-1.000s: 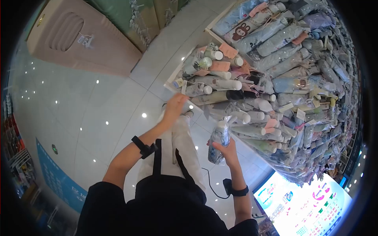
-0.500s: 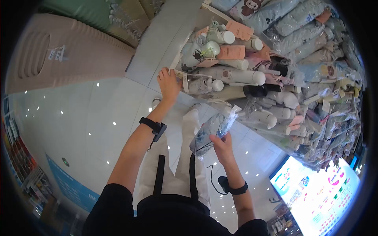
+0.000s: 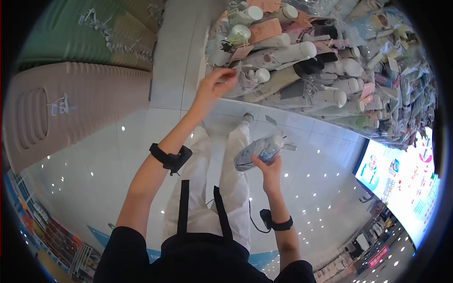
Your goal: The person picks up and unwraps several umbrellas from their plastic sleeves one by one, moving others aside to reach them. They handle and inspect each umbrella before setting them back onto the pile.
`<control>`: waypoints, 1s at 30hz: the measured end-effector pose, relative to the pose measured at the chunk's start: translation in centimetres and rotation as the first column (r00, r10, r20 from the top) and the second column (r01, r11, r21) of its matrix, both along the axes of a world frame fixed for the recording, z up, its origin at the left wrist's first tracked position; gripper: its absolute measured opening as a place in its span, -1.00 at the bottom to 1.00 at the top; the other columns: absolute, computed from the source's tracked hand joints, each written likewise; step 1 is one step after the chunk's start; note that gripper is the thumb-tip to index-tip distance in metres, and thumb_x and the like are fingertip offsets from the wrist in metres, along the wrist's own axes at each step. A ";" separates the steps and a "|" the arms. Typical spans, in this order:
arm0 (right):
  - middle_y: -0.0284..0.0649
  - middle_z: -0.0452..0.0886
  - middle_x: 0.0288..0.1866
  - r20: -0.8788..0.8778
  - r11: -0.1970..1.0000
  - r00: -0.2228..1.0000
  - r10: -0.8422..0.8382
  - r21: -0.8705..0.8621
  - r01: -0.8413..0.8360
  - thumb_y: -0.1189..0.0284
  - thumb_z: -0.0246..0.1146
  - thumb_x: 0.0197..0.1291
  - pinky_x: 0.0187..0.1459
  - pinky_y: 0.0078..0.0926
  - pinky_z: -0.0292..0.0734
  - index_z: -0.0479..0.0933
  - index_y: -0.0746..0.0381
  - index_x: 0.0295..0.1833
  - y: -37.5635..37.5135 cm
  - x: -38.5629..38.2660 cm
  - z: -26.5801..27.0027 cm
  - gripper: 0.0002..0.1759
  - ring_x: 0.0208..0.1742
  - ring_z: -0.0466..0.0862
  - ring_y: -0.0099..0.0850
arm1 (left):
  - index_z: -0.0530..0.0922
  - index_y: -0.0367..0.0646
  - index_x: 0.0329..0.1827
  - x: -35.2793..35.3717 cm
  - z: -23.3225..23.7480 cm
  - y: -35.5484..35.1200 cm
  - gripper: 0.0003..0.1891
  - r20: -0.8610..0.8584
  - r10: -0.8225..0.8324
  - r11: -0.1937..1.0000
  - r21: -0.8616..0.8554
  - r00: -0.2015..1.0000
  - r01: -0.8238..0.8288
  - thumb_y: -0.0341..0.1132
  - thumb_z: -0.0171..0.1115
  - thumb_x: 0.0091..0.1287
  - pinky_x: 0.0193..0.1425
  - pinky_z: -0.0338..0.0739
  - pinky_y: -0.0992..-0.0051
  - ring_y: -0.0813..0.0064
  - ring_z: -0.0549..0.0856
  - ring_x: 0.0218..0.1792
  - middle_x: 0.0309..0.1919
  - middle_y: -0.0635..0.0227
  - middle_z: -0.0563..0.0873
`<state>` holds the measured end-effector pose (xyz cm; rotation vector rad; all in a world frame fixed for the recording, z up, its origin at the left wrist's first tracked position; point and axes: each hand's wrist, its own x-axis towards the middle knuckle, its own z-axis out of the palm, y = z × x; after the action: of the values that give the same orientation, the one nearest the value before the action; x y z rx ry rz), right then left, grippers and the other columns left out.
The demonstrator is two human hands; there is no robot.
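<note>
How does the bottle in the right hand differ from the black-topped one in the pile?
The held bottle is in the right hand, off the pile; the black-topped bottle lies among others there. The held bottle has a bluish body and pale top; the black-topped bottle has a cream body. The held bottle looks shorter than the black-topped bottle. Both are roughly cylindrical.

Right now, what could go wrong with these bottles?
The plastic-wrapped bottle in the right hand could slip, perhaps onto the tiled floor below. The left hand is at the edge of the pile, where a nudge might shift bottles lying against each other. The peach tags among them could snag.
</note>
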<state>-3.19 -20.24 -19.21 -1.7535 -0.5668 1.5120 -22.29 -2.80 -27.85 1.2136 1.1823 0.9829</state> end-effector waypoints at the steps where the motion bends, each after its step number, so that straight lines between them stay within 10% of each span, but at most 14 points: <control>1: -0.20 0.50 -0.06 0.005 1.000 1.000 -0.013 -0.002 0.013 0.55 0.40 -0.08 0.06 -0.50 0.37 0.30 0.35 0.07 -0.4 -0.2 0.2 -0.42 -0.01 0.50 -0.45 | 0.39 -0.15 0.17 1.3 0.2 -0.5 -0.41 -0.122 -0.018 0.985 0.169 0.992 0.039 -0.27 0.39 0.04 0.05 0.43 0.39 0.29 0.52 -0.03 -0.03 0.18 0.51; 3: -0.20 0.51 -0.07 0.015 0.999 0.999 -0.046 -0.002 0.046 0.56 0.39 -0.09 0.05 -0.50 0.38 0.30 0.35 0.07 -0.9 -0.3 0.8 -0.42 -0.03 0.52 -0.44 | 0.22 -0.18 0.31 2.6 -0.2 -1.5 -0.14 -0.347 -0.065 0.953 0.257 0.936 0.162 -0.24 0.49 -0.09 0.24 0.29 0.34 0.20 0.32 0.22 0.21 0.10 0.28; 9: -0.19 0.53 -0.08 -0.049 0.990 0.990 -0.136 -0.034 0.134 0.54 0.36 -0.09 0.01 -0.51 0.40 0.37 0.34 0.02 -0.9 0.1 1.9 -0.50 -0.07 0.54 -0.44 | 0.34 -0.37 0.05 5.4 -5.1 -2.7 -0.34 -0.550 0.153 0.982 0.175 0.821 -0.066 -0.24 0.44 -0.07 0.04 0.38 0.23 -0.01 0.49 -0.05 -0.13 -0.03 0.51; 15: -0.18 0.54 -0.03 -0.213 0.999 0.977 0.002 0.037 0.006 0.44 0.37 -0.13 0.01 -0.53 0.41 0.42 0.35 0.03 -1.1 3.3 3.4 -0.46 -0.07 0.53 -0.46 | 0.37 -0.34 -0.02 2.6 0.7 -5.8 -0.48 -0.280 0.195 0.975 0.155 0.940 -0.156 -0.27 0.39 0.02 -0.10 0.46 0.26 0.05 0.60 -0.16 -0.22 0.03 0.58; 18: -0.16 0.54 0.01 -0.432 0.970 0.900 0.057 0.238 0.053 0.38 0.39 -0.20 0.02 -0.50 0.43 0.36 0.36 0.13 0.7 2.7 5.2 -0.31 -0.07 0.55 -0.42 | 0.38 -0.30 -0.01 1.7 9.2 -8.4 -0.48 0.047 -0.018 0.988 -0.149 0.999 0.025 -0.23 0.38 0.05 -0.14 0.48 0.29 0.09 0.63 -0.20 -0.23 0.07 0.61; 24: -0.12 0.54 0.02 -0.609 0.995 0.787 0.095 0.091 -0.050 0.14 0.43 -0.30 0.12 -0.30 0.46 0.34 0.36 0.14 -1.0 3.6 5.0 -0.14 0.04 0.56 -0.26 | 0.39 -0.29 -0.04 3.7 12.9 -13.3 -0.47 -0.181 -0.420 0.906 -0.146 0.889 0.398 -0.12 0.36 0.07 -0.20 0.49 0.38 0.11 0.62 -0.29 -0.28 0.03 0.59; 30: -0.13 0.52 0.03 -0.612 0.993 0.785 -0.093 -0.005 0.114 0.13 0.38 -0.18 0.11 -0.31 0.46 0.29 0.36 0.18 -3.2 6.0 3.4 -0.17 0.05 0.54 -0.25 | 0.45 -0.31 -0.14 3.9 12.6 -9.4 -0.49 -0.228 -0.799 0.581 -0.055 0.556 0.812 -0.02 0.31 0.09 -0.23 0.47 0.38 0.13 0.57 -0.32 -0.39 0.10 0.53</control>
<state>2.84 -23.49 -15.82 -1.1334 -0.1501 1.8521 -18.42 -12.25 -15.22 1.7228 0.5978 0.1562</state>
